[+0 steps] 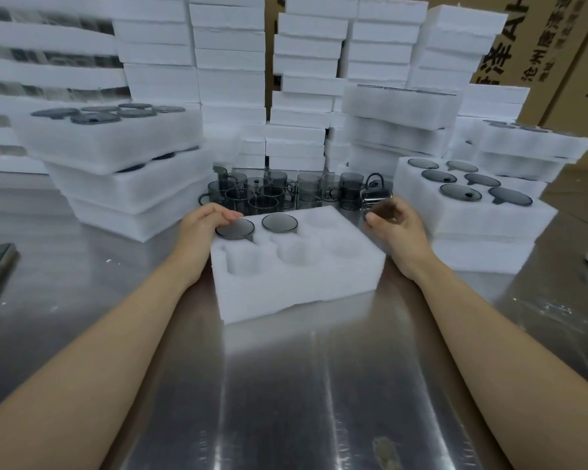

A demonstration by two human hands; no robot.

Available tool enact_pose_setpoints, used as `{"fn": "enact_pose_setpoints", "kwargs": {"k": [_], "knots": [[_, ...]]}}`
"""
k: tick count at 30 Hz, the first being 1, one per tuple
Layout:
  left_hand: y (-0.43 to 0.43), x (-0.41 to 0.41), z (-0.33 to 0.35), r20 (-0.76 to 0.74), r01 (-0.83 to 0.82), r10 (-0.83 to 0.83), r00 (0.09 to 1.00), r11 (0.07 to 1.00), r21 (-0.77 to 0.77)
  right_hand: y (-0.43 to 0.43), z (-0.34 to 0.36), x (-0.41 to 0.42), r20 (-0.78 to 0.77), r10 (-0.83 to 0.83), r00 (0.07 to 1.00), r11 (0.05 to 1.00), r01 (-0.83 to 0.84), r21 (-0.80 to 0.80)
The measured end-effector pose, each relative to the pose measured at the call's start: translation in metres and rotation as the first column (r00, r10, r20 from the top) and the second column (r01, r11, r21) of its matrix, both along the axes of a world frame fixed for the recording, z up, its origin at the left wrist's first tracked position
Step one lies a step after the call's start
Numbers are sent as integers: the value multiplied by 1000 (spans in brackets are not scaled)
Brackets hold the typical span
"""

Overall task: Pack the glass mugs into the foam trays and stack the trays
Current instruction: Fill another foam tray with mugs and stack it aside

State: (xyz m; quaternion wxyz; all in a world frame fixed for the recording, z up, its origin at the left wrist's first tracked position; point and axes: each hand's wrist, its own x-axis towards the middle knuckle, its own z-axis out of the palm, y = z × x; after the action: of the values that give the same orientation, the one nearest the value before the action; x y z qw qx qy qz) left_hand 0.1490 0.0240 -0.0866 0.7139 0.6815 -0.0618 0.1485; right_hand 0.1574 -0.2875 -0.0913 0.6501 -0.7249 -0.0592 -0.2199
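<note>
Two of six pockets filled, a third mug coming to the foam tray (296, 283)

The right grip (394, 222), curled round a blurred held mug (377, 201) at the tray's far right corner, could knock it against the loose mugs (269, 191) crowded just behind the tray, or jam its handle in a pocket. The left grip (206, 222) lies with relaxed fingers on the seated mug (235, 228), far left pocket. Count: two mugs seated, four pockets empty, one in hand; about a dozen loose.
</note>
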Motion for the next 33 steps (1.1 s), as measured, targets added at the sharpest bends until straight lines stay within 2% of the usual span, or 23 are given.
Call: {"fn": "enact_pose_setpoints", "kwargs": {"k": [2, 5, 7, 9, 12, 15, 20, 23, 26, 28, 29, 31, 33], "knots": [[0, 1, 0, -1, 8, -8, 1000, 1000, -7, 0, 0, 1, -48, 51, 998, 996, -47, 80], [0, 2, 0, 0, 7, -7, 1000, 1000, -13, 2, 1, 3, -65, 223, 973, 914, -186, 360], [0, 2, -1, 0, 10, -10, 1000, 1000, -13, 2, 3, 4, -69, 221, 973, 892, -173, 418], [0, 3, -1, -1, 15, -15, 1000, 1000, -17, 1, 2, 5, -79, 150, 985, 935, -116, 336], [0, 3, -2, 1, 19, -19, 1000, 1000, -20, 1, 1, 3, -73, 57, 996, 991, -47, 122], [0, 4, -2, -4, 16, -16, 1000, 1000, -22, 2, 0, 2, -58, 46, 997, 997, -42, 72], [0, 4, -2, -10, 27, -27, 1000, 999, -43, 3, 0, 2, -81, 61, 995, 991, -51, 121], [1, 4, -2, -8, 28, -28, 1000, 999, -35, 4, 3, 4, -97, 117, 988, 955, -85, 285], [1, 4, -2, 2, 36, -36, 999, 999, -29, 2, 8, 5, -83, 241, 967, 863, -174, 475], [1, 4, -2, 4, 39, -39, 999, 999, -29, 3, 8, 4, -67, 247, 967, 817, -170, 551], [1, 3, -2, 3, 39, -39, 999, 999, -29, 5, 8, 3, -76, 218, 973, 837, -147, 527], [2, 4, -2, 2, 41, -41, 999, 999, -28, 13, 10, 2, -93, 104, 990, 926, -63, 373], [3, 5, -2, 2, 50, -50, 999, 998, -24, 21, 16, 2, -74, 38, 997, 954, -15, 298]]}}
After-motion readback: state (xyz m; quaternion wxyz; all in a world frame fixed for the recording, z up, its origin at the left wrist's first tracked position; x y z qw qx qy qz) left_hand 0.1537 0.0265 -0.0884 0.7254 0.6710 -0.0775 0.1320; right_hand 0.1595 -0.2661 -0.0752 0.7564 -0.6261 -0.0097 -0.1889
